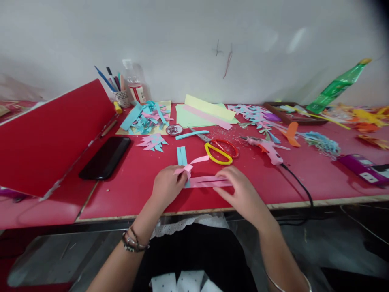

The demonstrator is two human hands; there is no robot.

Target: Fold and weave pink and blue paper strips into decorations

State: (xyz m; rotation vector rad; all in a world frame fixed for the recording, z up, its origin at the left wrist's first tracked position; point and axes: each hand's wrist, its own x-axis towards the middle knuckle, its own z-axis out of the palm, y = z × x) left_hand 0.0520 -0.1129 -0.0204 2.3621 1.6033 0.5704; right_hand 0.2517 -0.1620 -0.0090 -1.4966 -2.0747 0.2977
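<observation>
My left hand [167,184] is closed in a pinch where pink paper strips [206,181] cross blue paper strips [181,156] on the red table [127,182]. A pink strip end curls up just above its fingers. My right hand [240,190] rests on the right end of the pink strips, fingers curled down and pressing them onto the table. The blue strips run away from me, the pink ones run to the right.
Scissors with yellow and red handles [219,151] lie just behind the strips. A pink glue gun [267,148] with a black cord lies to the right. A black phone [105,157] and a raised red sheet [45,138] are left. Cut paper pieces [147,117], a pen cup [120,96] and a green bottle [337,87] stand at the back.
</observation>
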